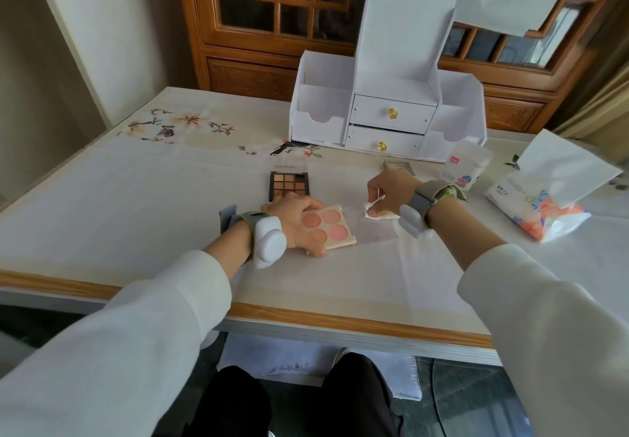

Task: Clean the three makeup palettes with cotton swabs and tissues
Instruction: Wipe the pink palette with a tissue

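Now, your left hand (292, 224) grips the blush palette (332, 229), fingers curled over its far edge and thumb against the near one. The palette is close to square, so it has no clear long axis. Its four pans face up, and it is turned so one corner points toward you and to your right.

Your right hand (391, 191) pinches a crumpled tissue (372, 208) just beside the palette's right corner, a small gap between them. Just past your left knuckles lies the eyeshadow palette (289, 184), pans up, roughly square to the table (136, 205). A third palette (398, 166) sits behind your right hand, mostly hidden.

Farther back stands a white organizer (388, 110). The cotton swab pack (468, 167) and tissue pack (541, 208) lie off to your right. The widest stretch of tabletop is to your left and between the blush palette and the near wooden edge.
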